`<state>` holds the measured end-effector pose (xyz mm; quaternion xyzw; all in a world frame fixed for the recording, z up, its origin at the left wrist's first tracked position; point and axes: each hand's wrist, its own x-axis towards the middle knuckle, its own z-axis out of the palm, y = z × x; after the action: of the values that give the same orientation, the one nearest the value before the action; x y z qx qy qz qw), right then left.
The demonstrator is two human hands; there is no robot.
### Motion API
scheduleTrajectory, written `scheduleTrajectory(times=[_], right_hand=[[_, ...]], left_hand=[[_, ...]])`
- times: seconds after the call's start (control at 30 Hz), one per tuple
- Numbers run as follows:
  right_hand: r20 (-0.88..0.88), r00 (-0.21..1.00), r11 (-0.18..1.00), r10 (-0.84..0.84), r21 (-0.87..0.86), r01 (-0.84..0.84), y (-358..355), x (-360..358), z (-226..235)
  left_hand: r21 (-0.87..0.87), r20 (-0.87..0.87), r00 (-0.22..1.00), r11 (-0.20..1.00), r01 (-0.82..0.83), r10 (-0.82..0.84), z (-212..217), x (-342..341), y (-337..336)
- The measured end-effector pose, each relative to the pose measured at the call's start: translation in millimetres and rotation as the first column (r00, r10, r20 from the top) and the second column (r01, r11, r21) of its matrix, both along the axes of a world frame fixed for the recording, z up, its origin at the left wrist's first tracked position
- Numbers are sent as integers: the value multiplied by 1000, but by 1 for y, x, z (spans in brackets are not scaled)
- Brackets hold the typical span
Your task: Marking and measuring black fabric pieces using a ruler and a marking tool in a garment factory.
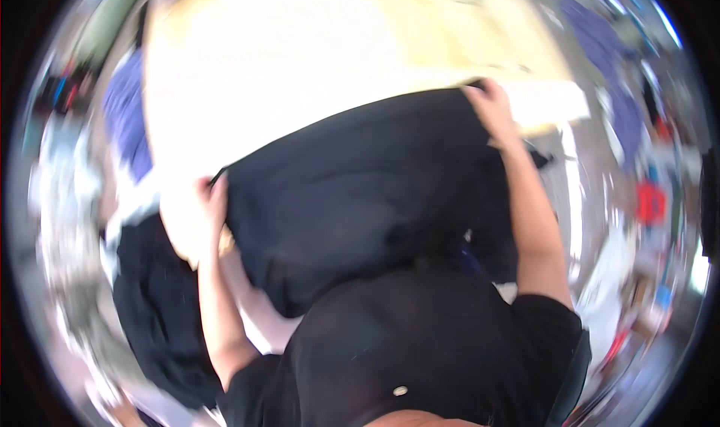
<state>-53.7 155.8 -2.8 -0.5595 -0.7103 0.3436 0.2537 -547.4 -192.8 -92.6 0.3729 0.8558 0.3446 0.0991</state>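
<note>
A wide piece of black cloth (360, 176) is stretched between my two hands in front of me. My left hand (214, 194) pinches its left upper corner, and my right hand (487, 104) grips the right upper corner, farther out. The cloth's far edge runs taut between them and lies over the near part of a pale table (300, 74). Its lower part hangs down toward my body. Whether it is a finished garment or a cut panel I cannot tell.
More black cloth (161, 307) is heaped at my left, below the table. Purple cloth (127, 116) hangs by the table's left edge, with more purple cloth (607, 67) at the far right. A red object (651, 202) stands among blurred clutter on the right.
</note>
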Motion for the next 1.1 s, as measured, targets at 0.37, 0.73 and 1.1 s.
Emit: scheduleTrajectory(times=[0.37,0.73,1.1], right_hand=[[14,998,997,-67,-40,68,-15,67,5],[-149,987,986,-53,149,75,-29,69,-9],[-183,982,992,-46,106,66,-21,68,-2]], left_hand=[[103,-283,454,444,890,-845,155,363,228],[-302,-530,330,537,787,-781,94,421,254],[-291,-512,340,532,795,-789,98,424,263]])
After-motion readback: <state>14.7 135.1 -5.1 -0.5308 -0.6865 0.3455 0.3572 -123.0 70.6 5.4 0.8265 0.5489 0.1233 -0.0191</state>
